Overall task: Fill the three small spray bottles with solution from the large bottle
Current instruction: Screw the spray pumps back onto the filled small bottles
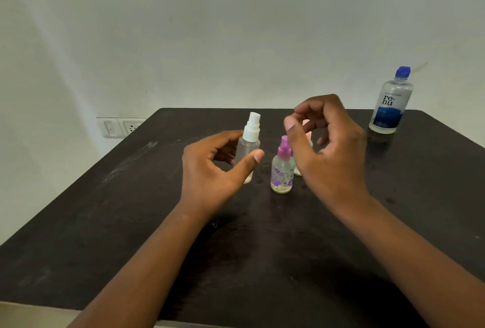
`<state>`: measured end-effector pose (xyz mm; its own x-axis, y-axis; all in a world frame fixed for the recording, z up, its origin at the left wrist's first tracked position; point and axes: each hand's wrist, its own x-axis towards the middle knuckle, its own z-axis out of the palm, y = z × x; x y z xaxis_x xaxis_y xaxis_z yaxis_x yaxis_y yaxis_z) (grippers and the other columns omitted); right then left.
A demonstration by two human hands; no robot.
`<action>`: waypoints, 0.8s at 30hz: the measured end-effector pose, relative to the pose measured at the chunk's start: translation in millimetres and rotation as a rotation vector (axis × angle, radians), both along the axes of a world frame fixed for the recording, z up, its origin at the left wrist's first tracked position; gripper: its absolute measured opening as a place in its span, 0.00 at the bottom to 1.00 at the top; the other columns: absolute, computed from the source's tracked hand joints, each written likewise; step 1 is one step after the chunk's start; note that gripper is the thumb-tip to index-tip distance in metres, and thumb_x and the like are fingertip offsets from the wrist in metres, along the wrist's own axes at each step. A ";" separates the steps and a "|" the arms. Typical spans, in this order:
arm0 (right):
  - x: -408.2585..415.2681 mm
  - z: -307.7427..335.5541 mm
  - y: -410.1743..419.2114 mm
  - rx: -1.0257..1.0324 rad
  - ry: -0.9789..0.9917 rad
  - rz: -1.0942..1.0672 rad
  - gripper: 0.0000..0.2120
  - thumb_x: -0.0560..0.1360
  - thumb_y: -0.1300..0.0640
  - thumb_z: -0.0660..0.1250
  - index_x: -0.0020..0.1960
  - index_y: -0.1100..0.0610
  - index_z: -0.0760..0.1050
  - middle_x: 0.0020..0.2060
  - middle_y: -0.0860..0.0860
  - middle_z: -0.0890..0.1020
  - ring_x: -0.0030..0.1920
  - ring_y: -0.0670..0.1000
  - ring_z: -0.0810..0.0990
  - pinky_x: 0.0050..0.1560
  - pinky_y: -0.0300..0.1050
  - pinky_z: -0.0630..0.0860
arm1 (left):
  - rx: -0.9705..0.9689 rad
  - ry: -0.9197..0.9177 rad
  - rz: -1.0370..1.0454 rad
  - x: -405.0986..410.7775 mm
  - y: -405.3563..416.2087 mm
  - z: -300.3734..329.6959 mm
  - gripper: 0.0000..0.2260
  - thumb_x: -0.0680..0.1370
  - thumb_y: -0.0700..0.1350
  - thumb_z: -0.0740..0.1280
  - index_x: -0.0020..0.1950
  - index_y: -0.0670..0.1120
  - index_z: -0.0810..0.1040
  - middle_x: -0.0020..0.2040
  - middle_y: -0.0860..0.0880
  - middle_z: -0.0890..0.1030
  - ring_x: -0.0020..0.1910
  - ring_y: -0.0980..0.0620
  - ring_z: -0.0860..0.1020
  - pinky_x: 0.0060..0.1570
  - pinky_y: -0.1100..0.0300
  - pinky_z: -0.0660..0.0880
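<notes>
We are at a dark table [105, 236] against a pale wall, the three small spray bottles standing upright mid-table: the white-capped bottle [248, 148] within our left hand [210, 170], whose loosely curved fingers and thumb bracket its body without plainly gripping, the purple-capped bottle [282, 170] just beside it, and the third bottle [301, 154] mostly hidden behind our right hand [328, 144], which hovers relaxed, holding nothing. The large bottle [391, 102] stands well apart at the far right corner, blue cap up. We judge the small ones light, stiff, tippy plastic, best held round the body while twisting the nozzle; the large one looks heavier, best grasped mid-body.
</notes>
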<state>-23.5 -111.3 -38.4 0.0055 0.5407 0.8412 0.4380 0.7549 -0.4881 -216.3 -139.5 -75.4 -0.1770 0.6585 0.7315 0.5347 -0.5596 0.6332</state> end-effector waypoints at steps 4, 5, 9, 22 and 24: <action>0.6 -9.7 6.8 -0.117 -0.213 -0.095 0.18 0.75 0.41 0.74 0.57 0.51 0.76 0.47 0.44 0.82 0.43 0.45 0.81 0.44 0.47 0.83 | -0.057 -0.033 0.081 -2.5 4.8 -3.2 0.20 0.74 0.58 0.77 0.62 0.48 0.85 0.52 0.54 0.87 0.49 0.54 0.85 0.46 0.57 0.84; 0.9 -10.6 7.6 -0.147 -0.252 -0.111 0.19 0.75 0.40 0.74 0.58 0.51 0.76 0.46 0.44 0.82 0.43 0.45 0.82 0.45 0.49 0.83 | -0.068 -0.036 0.094 -3.1 6.1 -4.3 0.19 0.74 0.56 0.78 0.62 0.48 0.85 0.52 0.54 0.86 0.49 0.55 0.85 0.47 0.58 0.84; 4.2 -12.8 13.1 -0.290 -0.407 -0.175 0.22 0.73 0.35 0.73 0.57 0.50 0.76 0.45 0.45 0.83 0.46 0.49 0.83 0.50 0.55 0.83 | -0.097 -0.048 0.111 -3.8 8.2 -6.5 0.18 0.74 0.54 0.78 0.61 0.49 0.85 0.52 0.55 0.85 0.48 0.56 0.84 0.47 0.60 0.83; 2.0 -22.1 14.2 -0.457 -0.587 -0.136 0.20 0.73 0.39 0.75 0.57 0.50 0.77 0.46 0.49 0.81 0.48 0.52 0.81 0.51 0.45 0.78 | -0.224 -0.037 0.071 -4.9 13.4 -12.8 0.16 0.75 0.52 0.78 0.61 0.50 0.86 0.51 0.56 0.87 0.48 0.56 0.85 0.49 0.57 0.84; -0.8 -24.5 13.7 -0.437 -0.550 -0.127 0.19 0.73 0.41 0.76 0.55 0.51 0.78 0.43 0.47 0.81 0.46 0.50 0.80 0.50 0.44 0.76 | -0.227 -0.051 0.063 -5.8 14.2 -13.1 0.16 0.75 0.52 0.78 0.61 0.50 0.86 0.50 0.56 0.87 0.48 0.55 0.85 0.49 0.57 0.84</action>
<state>-24.3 -97.7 -62.9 -0.2721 0.8522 0.4469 0.7791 0.4677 -0.4175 -222.1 -125.3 -88.4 -0.2557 0.7917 0.5549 0.5278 -0.3665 0.7662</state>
